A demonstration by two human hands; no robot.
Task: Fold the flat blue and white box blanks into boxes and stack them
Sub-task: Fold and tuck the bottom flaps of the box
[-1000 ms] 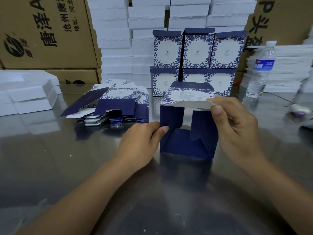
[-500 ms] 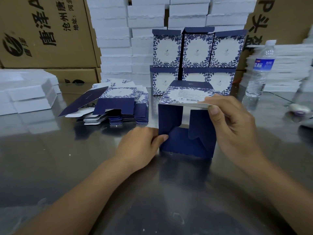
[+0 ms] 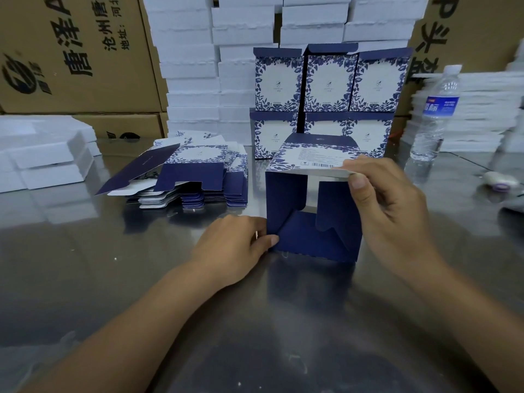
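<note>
A half-folded blue and white box (image 3: 313, 199) lies on its side on the steel table (image 3: 113, 279), its dark blue flaps facing me. My left hand (image 3: 235, 248) pinches the box's lower left corner. My right hand (image 3: 385, 199) grips the upper right edge, thumb pressed on the white rim of the top panel. A pile of flat blanks (image 3: 192, 177) lies to the left. Behind the box stands a two-tier stack of folded boxes (image 3: 326, 100).
A water bottle (image 3: 435, 114) stands at the right, with a small white and purple object (image 3: 500, 181) nearer the table's right edge. White foam pieces (image 3: 42, 157) lie at the left. White boxes (image 3: 198, 66) and brown cartons (image 3: 71, 52) wall the back.
The box has come slightly nearer and lower on the table. My left hand slid down to its lower left corner; my right hand keeps its hold on the top edge.
</note>
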